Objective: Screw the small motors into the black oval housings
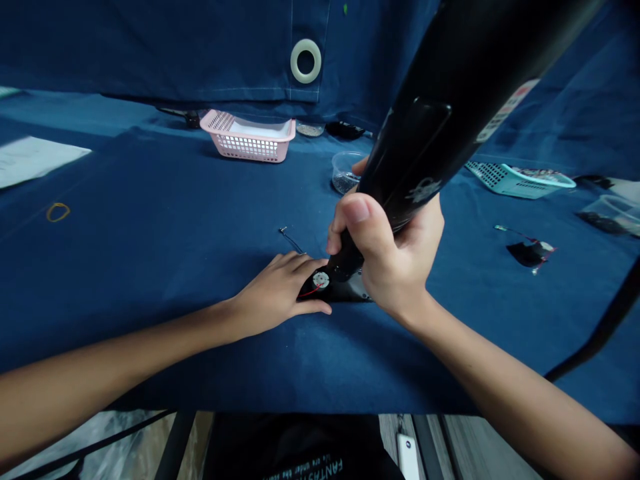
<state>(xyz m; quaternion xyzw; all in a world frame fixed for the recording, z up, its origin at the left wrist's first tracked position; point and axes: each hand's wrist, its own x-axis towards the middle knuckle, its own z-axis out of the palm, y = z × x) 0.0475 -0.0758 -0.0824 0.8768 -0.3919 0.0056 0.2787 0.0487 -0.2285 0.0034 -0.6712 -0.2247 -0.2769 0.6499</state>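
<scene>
My right hand (pixel 395 253) is wrapped round a thick black electric screwdriver (pixel 430 127), which leans up to the right. Its narrow lower end meets a black housing (pixel 350 288) on the blue cloth; the bit itself is hidden. The left hand (pixel 280 290) grips the left end of that housing, thumb along the near side and fingers over the far side. Between the hands, a small round white part (pixel 321 280) with a red wire shows on the housing. Just beyond my left fingers lies a thin dark cable with a small connector (pixel 283 231).
At the back stand a pink basket (pixel 253 148), a clear tub of small dark pieces (pixel 345 175) and a teal basket (pixel 520 185). Another clear tub (pixel 613 213) is far right. A wired black part (pixel 527 253) lies right, a yellow rubber band (pixel 59 212) left. Blue cloth hangs behind.
</scene>
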